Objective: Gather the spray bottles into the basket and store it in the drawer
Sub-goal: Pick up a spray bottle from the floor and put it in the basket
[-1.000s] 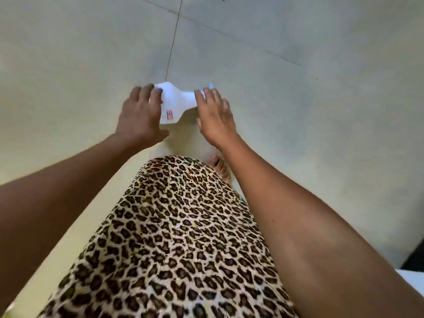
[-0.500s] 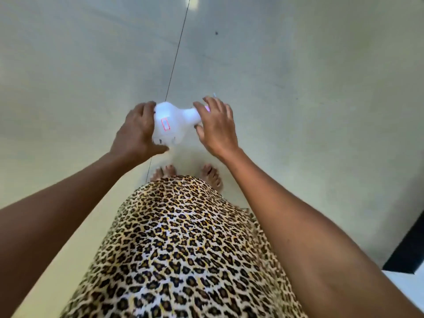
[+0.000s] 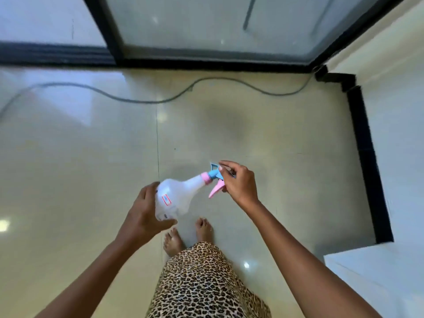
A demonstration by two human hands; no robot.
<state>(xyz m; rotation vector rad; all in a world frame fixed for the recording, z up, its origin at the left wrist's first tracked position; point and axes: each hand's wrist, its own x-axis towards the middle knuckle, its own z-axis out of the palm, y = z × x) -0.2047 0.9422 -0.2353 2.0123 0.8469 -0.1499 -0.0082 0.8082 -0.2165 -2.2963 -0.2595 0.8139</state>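
Her left hand [image 3: 146, 216] cups the round base of a translucent white plastic spray bottle [image 3: 177, 198], while her right hand [image 3: 238, 182] pinches its blue nozzle head [image 3: 214, 172] above the pink trigger [image 3: 215, 190]; the bottle lies tilted between them, above a glossy cream tiled floor [image 3: 80, 157] where a grey cable [image 3: 142, 101] runs along the black-framed glass door [image 3: 206, 26].

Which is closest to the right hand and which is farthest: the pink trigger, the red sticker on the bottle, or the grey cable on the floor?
From the right hand:
1. Pink trigger: right beside the fingers, at the bottle's top.
2. Red sticker: on the bottle's body, over by the left hand.
3. Grey cable: lying on the floor near the glass door, well ahead.
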